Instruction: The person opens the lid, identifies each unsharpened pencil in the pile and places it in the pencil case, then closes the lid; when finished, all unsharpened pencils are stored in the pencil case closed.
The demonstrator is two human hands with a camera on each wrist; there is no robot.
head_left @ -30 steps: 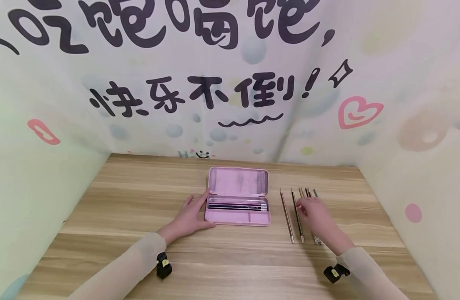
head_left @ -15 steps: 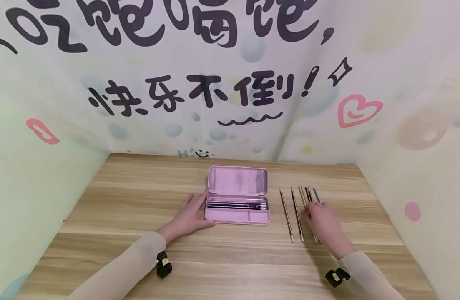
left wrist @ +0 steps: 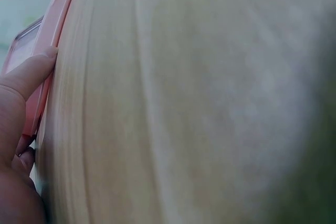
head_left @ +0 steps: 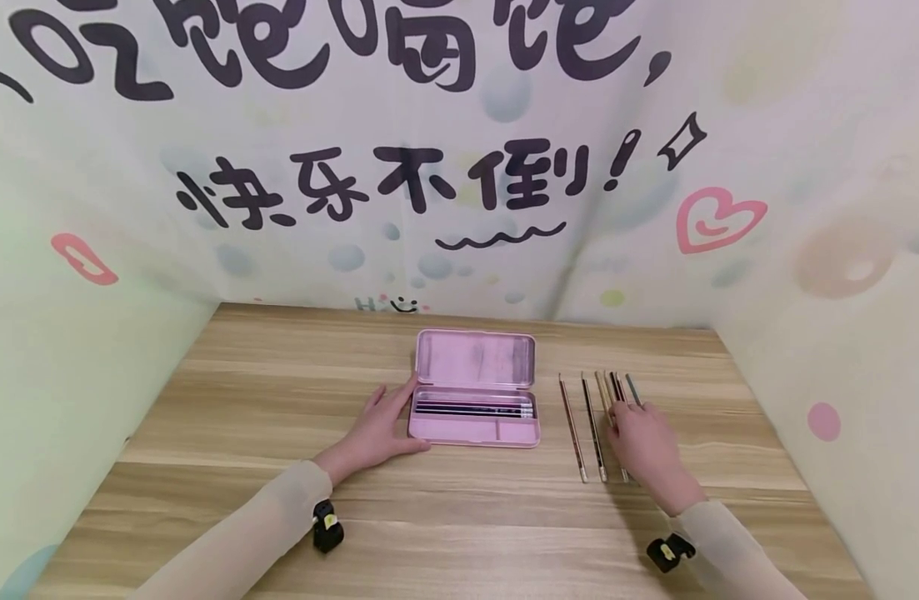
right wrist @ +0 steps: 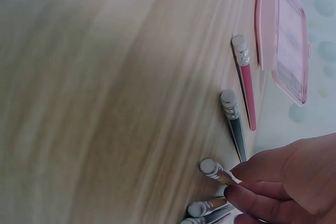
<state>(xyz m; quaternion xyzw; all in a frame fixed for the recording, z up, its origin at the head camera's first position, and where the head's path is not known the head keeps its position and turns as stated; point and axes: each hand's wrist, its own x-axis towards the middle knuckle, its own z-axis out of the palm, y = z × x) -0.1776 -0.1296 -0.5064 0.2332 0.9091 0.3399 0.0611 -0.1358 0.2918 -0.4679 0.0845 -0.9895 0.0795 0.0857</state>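
An open pink pencil case (head_left: 452,432) holds several dark pencils (head_left: 459,409) in its back compartment. My left hand (head_left: 372,435) grips its left end; the left wrist view shows the thumb of that hand (left wrist: 13,124) against the case's front side (left wrist: 47,38). Right of the case, my right hand (head_left: 646,450) is over a group of pencils. In the right wrist view, thumb and fingers of this hand (right wrist: 294,182) pinch a gold-coloured pencil (right wrist: 211,167) near its eraser end, low over the table; its far end is hidden there.
Between case and right hand lie a red pencil (head_left: 571,429) and a dark pencil (head_left: 593,429), side by side. Others, one with a teal end (head_left: 633,388), lie partly under the right hand. A printed cloth (head_left: 399,275) hangs behind the wooden table (head_left: 459,525).
My right hand has moved slightly right, from beside the dark pencil to the grouped pencils, and a pencil's eraser end there has shifted a little left. My left hand stays on the case.
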